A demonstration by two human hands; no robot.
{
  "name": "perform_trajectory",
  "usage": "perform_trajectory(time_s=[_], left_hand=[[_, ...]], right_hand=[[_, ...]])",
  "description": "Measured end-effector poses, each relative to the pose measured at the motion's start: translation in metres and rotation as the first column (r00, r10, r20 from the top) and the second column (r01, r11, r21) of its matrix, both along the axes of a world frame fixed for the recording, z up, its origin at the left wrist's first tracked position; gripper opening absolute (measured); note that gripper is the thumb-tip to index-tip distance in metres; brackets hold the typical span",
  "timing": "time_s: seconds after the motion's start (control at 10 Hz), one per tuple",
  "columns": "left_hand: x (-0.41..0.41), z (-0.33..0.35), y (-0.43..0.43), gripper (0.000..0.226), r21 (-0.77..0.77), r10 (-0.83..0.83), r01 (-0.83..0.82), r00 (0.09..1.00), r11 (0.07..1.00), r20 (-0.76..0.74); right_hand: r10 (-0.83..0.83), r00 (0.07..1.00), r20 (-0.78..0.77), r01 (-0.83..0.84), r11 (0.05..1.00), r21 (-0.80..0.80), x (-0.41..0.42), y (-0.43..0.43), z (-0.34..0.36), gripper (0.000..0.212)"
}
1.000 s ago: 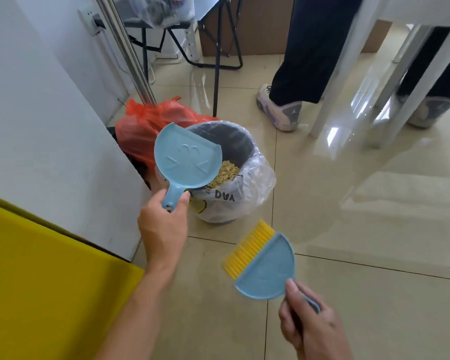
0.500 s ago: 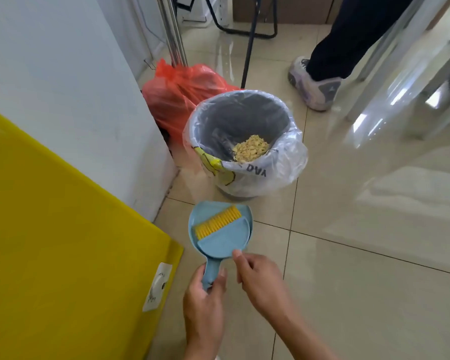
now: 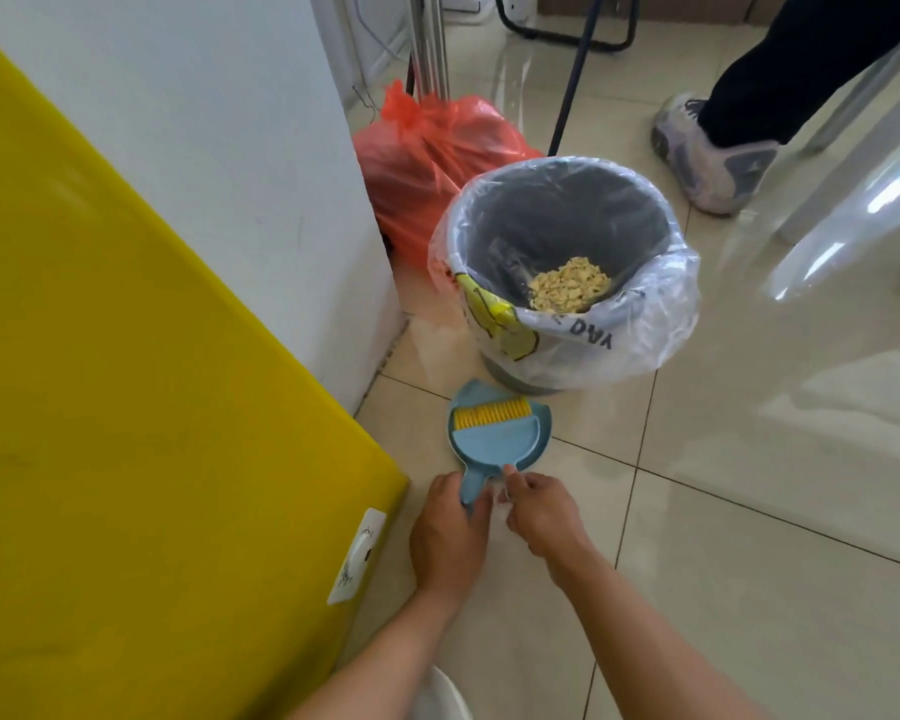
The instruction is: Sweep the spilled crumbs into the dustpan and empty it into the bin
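Blue dustpan [image 3: 495,449] on the tiled floor [image 3: 749,511], just in front of the bin [image 3: 562,283]; the yellow-bristled brush [image 3: 492,426] lies nested in it. Left hand [image 3: 450,532] has its fingers wrapped round the dustpan handle; right hand [image 3: 541,511] pinches the pan's rear edge. Crumbs [image 3: 570,291] lie inside the bin, whose clear liner [image 3: 645,324] bears inverted lettering (legible portion: "DAY").

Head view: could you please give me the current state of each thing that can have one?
Dustpan: low by the floor, brush nested inside.
Brush: lying in dustpan, yellow bristles toward bin.
Bin: upright, open, lined with clear bag.
Crumbs: piled inside bin.
Red bag: bunched shut at top.
Left hand: gripping dustpan handle.
Right hand: pinching brush edge.
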State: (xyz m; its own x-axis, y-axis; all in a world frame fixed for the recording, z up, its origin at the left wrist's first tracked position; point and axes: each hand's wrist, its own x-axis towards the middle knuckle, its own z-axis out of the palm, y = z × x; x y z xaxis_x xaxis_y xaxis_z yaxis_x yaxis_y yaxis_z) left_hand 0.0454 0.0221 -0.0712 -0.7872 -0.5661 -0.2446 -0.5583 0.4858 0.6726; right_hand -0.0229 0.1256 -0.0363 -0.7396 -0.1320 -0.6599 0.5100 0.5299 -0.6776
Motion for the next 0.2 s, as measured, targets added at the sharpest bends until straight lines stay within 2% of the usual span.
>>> perform_trajectory(time_s=[0.1,0.2], left_hand=[[0.000,0.011,-0.002,0.032,-0.106,-0.064,0.064,0.998,0.992,0.002],[0.010,0.021,-0.007,0.035,-0.141,-0.055,0.037,0.990,0.989,-0.127]], right_hand=[[0.025,0.992,0.126,-0.032,0.998,0.054,0.011,0.012,0.009,0.050],[0.055,0.998,-0.003,-0.055,0.993,0.104,0.032,0.038,0.027,0.042]])
